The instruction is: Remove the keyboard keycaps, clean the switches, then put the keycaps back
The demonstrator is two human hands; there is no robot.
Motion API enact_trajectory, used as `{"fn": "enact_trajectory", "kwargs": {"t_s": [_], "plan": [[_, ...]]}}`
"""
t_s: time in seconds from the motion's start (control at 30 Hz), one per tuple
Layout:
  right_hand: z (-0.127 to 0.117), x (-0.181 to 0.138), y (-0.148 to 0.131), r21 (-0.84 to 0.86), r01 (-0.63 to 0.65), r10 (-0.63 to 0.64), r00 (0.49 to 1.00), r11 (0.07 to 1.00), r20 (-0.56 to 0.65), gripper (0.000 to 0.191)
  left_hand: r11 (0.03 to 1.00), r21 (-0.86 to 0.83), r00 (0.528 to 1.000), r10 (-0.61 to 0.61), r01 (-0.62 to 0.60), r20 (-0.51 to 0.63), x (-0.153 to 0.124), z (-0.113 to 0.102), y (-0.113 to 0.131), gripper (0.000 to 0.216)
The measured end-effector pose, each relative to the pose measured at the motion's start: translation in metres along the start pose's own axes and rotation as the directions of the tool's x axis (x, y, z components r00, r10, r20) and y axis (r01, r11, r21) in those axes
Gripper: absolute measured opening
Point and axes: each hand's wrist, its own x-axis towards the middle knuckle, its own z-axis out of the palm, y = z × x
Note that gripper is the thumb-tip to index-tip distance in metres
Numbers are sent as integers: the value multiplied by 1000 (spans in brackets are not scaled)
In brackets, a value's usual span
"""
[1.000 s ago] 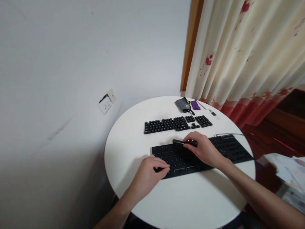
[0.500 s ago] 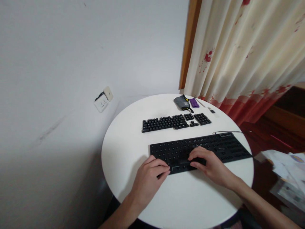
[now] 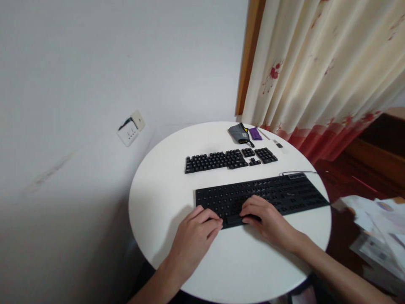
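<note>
A black keyboard [image 3: 218, 192] with most of its keycaps off lies on the round white table. A long black space bar keycap [image 3: 234, 219] sits at its front row, between my two hands. My right hand [image 3: 264, 219] is closed on the right end of that keycap, thumb in front and fingers bent over it. My left hand [image 3: 198, 232] is closed at the keyboard's front left corner, its fingertips pressed together against the edge near the keycap's left end. Behind the keyboard, loose black keycaps [image 3: 215, 161] are laid out in keyboard order.
At the back of the white table [image 3: 158, 177] lie a grey pouch-like cloth item [image 3: 238, 133], a purple packet [image 3: 255, 134] and a small dark-and-clear item [image 3: 278, 144]. A cable [image 3: 299, 172] runs off the keyboard's rear. Wall at left, curtain [image 3: 284, 76] at right, papers [image 3: 370, 219] below right.
My right hand has moved slightly left and down with the space bar keycap, which now covers the gap in the front row. The left hand stays at the corner. The view has shifted slightly.
</note>
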Motion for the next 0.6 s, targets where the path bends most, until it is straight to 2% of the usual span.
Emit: {"fn": "enact_trajectory", "kwargs": {"t_s": [0.27, 0.43, 0.6], "plan": [[4, -6, 4, -10, 82, -82, 996, 997, -35, 14, 1000, 16, 998, -19, 18, 63, 5, -5, 1, 14], [5, -5, 2, 147, 1, 22, 988, 989, -152, 7, 995, -91, 997, -42, 47, 59, 4, -4, -4, 12], [6, -2, 3, 113, 22, -10, 994, 993, -107, 8, 994, -105, 999, -34, 38, 34, 3, -2, -4, 13]]}}
